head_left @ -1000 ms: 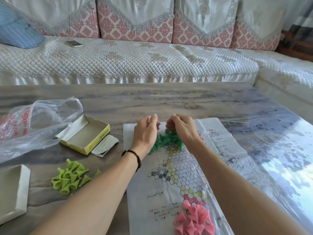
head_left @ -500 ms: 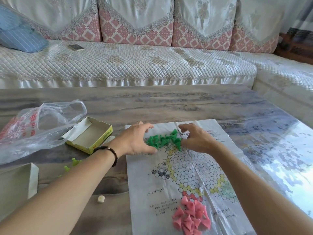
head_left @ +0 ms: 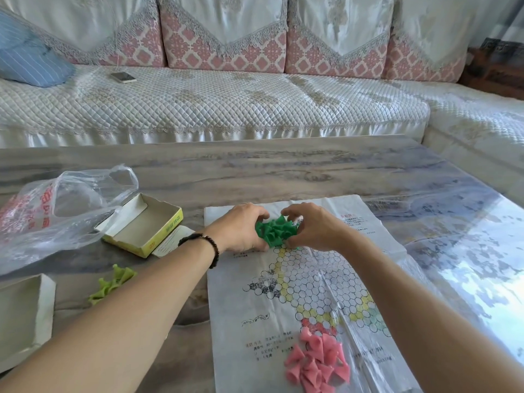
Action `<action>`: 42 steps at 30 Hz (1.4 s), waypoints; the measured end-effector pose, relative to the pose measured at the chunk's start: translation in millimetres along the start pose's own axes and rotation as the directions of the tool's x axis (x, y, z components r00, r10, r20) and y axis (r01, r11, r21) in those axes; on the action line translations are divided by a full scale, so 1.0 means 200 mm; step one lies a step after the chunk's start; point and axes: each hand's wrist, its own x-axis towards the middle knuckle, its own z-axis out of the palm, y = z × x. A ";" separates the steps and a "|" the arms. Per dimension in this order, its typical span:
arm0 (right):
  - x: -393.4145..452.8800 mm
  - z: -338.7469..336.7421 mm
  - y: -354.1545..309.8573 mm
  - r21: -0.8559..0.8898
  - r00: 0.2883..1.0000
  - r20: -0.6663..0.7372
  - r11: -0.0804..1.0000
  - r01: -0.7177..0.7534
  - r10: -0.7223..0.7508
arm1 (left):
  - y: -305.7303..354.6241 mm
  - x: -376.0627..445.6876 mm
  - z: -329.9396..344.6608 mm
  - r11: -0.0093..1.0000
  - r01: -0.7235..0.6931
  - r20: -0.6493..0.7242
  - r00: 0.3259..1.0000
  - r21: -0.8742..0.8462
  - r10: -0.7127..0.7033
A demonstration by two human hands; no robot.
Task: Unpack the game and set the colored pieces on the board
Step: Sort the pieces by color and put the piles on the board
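Observation:
A paper game board point(head_left: 306, 282) printed with a star of circles lies flat on the table. A heap of dark green cone pieces point(head_left: 275, 231) sits at its far point. My left hand point(head_left: 241, 229) cups the heap from the left and my right hand point(head_left: 312, 229) cups it from the right, fingers curled around the pieces. A pile of pink cones point(head_left: 317, 361) lies on the board's near end. Light green cones point(head_left: 113, 283) lie on the table to the left, partly hidden by my left forearm.
An open yellow-sided box point(head_left: 143, 224) with a leaflet beside it stands left of the board. A crumpled plastic bag point(head_left: 56, 205) lies further left, a white box lid point(head_left: 24, 316) at the near left edge. A sofa with a phone point(head_left: 122, 77) runs behind the table.
Both hands have closed in on the dark green cones, gathering the spread row into a tight heap between them. The camera has tilted slightly.

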 end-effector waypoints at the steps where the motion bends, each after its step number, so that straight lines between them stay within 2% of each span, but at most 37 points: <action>1: 0.00 0.00 0.00 0.007 1.000 -0.002 1.000 -0.003 0.003 | 0.00 0.00 0.00 1.000 -0.001 -0.004 1.000 -0.003 0.001; 5: -0.02 0.01 0.00 0.021 1.000 -0.025 1.000 -0.015 0.016 | 0.01 -0.03 0.00 1.000 -0.021 -0.024 0.999 0.006 0.022; 11: -0.10 0.00 -0.08 -0.089 0.993 -0.116 0.996 0.024 -0.034 | -0.03 -0.16 -0.02 0.998 -0.053 -0.083 0.995 0.045 0.057; 15: -0.16 0.05 -0.21 -0.124 0.980 -0.177 0.990 0.066 -0.087 | -0.11 -0.34 -0.05 0.999 -0.039 -0.185 0.982 0.017 0.041; 21: -0.24 0.20 -0.42 -0.104 0.965 -0.235 0.990 0.096 -0.119 | -0.30 -0.69 -0.10 1.000 0.002 -0.383 0.924 -0.027 -0.012; 25: -0.27 0.35 -0.57 -0.076 0.962 -0.232 0.988 0.131 -0.146 | -0.41 -0.90 -0.12 0.999 0.039 -0.438 0.899 0.018 -0.028; 31: -0.32 0.56 -0.78 -0.042 0.963 -0.205 0.984 0.172 -0.177 | -0.48 -1.14 -0.06 1.000 0.005 -0.420 0.908 0.030 0.008; 35: -0.35 0.68 -0.86 -0.061 0.958 -0.194 0.977 0.204 -0.212 | -0.50 -1.23 0.00 0.981 -0.012 -0.346 0.935 0.192 0.080; 38: -0.35 0.70 -0.89 -0.117 0.966 -0.161 0.976 0.186 -0.203 | -0.54 -1.25 0.01 0.954 0.078 -0.302 0.953 0.288 0.014; 42: -0.34 0.71 -0.94 -0.287 0.968 -0.034 0.930 0.230 -0.250 | -0.60 -1.23 -0.06 0.932 0.146 -0.240 0.969 0.333 -0.066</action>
